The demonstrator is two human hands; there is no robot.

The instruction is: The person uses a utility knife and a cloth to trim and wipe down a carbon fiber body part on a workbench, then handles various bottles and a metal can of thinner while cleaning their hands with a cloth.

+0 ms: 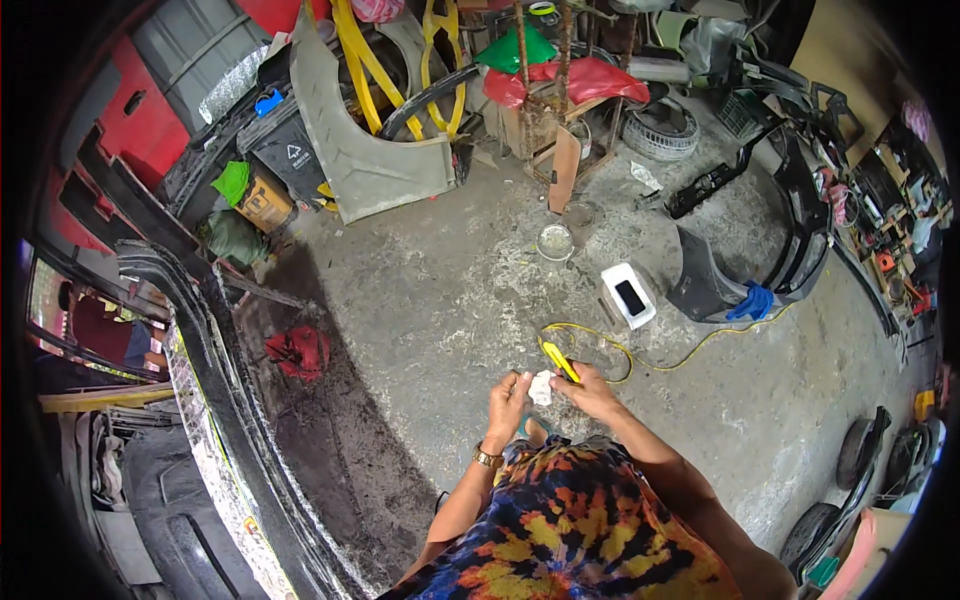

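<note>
In front of my body, my left hand pinches the edge of a small crumpled white piece, paper or cloth, I cannot tell which. My right hand is closed around a yellow and black utility knife, which points up and to the left. The fingertips of that hand also come up to the right side of the white piece. Whether the knife's blade is out is too small to tell. Both hands are held above the concrete floor, close to each other.
A white tray with a black phone lies ahead, near a yellow cord. A grey bumper with a blue cloth curves at right. A long black bumper stands left, beside a red bundle.
</note>
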